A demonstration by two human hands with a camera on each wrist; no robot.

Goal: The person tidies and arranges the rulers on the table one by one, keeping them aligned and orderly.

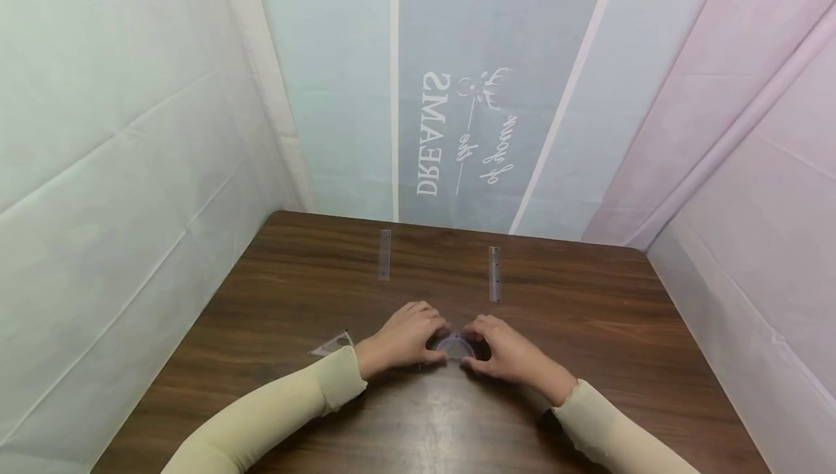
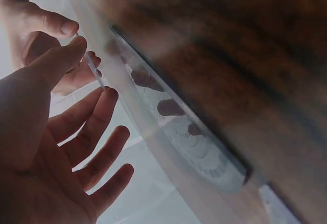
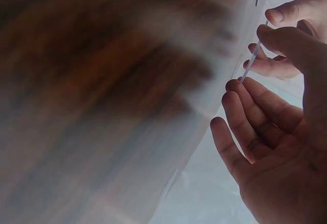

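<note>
While both hands (image 1: 406, 334) (image 1: 512, 353) pinch the protractor (image 1: 456, 348), arc pointing forward, long axis left to right

The protractor (image 1: 456, 347) is looking like smooth, clear plastic; from it, the eleven o'clock ruler (image 1: 384, 255) and one o'clock ruler (image 1: 494, 274) are showing transparent plastic; the wood-grained tabletop (image 1: 588, 329) is gleaming towards six; twelve o'clock's cloth (image 1: 339, 96) is hanging matt.
</note>
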